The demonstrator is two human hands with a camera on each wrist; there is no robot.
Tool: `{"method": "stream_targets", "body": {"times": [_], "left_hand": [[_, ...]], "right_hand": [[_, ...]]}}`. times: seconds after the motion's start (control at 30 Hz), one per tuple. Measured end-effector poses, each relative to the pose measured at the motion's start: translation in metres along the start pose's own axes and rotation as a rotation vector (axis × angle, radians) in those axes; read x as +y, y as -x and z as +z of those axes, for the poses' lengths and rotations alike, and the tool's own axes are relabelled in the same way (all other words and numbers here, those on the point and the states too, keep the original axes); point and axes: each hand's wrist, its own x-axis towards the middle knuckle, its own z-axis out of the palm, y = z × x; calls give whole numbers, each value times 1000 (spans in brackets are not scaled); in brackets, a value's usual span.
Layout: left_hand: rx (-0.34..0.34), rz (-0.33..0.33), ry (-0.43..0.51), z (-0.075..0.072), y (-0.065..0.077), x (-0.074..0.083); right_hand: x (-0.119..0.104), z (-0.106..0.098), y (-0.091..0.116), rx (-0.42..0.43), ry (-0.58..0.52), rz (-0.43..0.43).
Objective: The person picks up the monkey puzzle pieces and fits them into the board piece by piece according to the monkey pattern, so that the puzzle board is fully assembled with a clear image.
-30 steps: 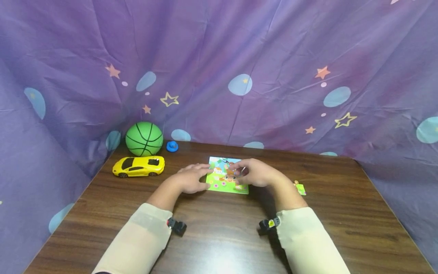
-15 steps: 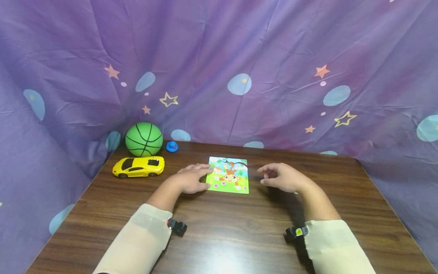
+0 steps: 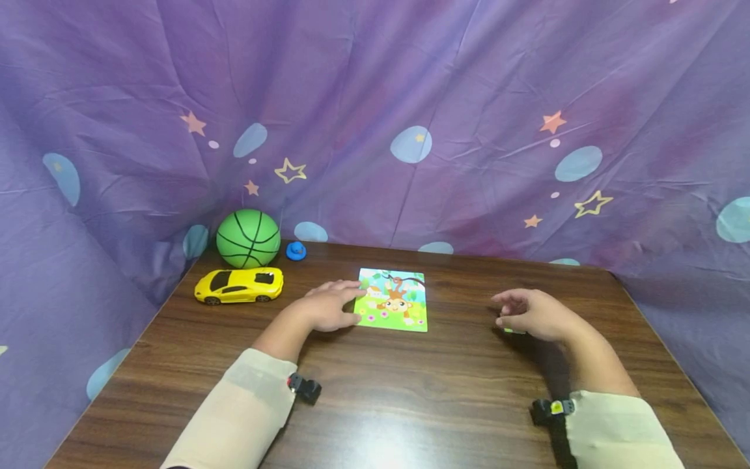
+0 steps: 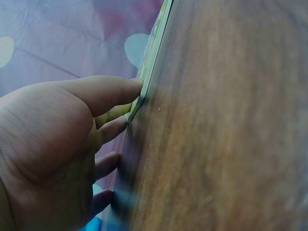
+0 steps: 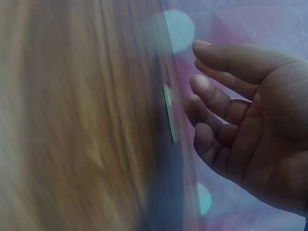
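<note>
A square picture puzzle (image 3: 392,301) with a cartoon monkey lies flat near the table's middle. My left hand (image 3: 329,307) rests at its left edge, and in the left wrist view the thumb (image 4: 110,92) touches the edge while the other fingers extend along the side. Over to the right, my right hand (image 3: 539,316) hovers with loosely bent fingers, holding nothing. Beneath it lies a small green piece (image 3: 513,331), mostly hidden by the hand in the head view. The right wrist view shows that piece (image 5: 169,115) edge-on, apart from the fingertips.
At the back left of the wooden table (image 3: 375,391) stand a green ball (image 3: 249,238), a yellow toy car (image 3: 239,286) and a small blue toy (image 3: 295,251). A purple patterned cloth (image 3: 351,117) hangs behind the table.
My right hand has moved from over the puzzle rightward to above the small green piece, uncovering the monkey picture. The left hand has stayed at the puzzle's left edge.
</note>
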Motion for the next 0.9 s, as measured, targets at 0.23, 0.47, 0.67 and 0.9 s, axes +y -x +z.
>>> {"method": "stream_targets", "body": {"times": [0.23,0.47,0.67,0.9], "left_hand": [[-2,-2,14,1,1,0],[-3,2,1,1,0,0],[-7,1,5,-1,0,0],[-13,0,13,-2,1,1]], "right_hand": [[16,-4,2,17,-23,21],[30,-8,4,26,15,31],[37,-9,5,-6,39,30],[36,-7,5,0,55,43]]}}
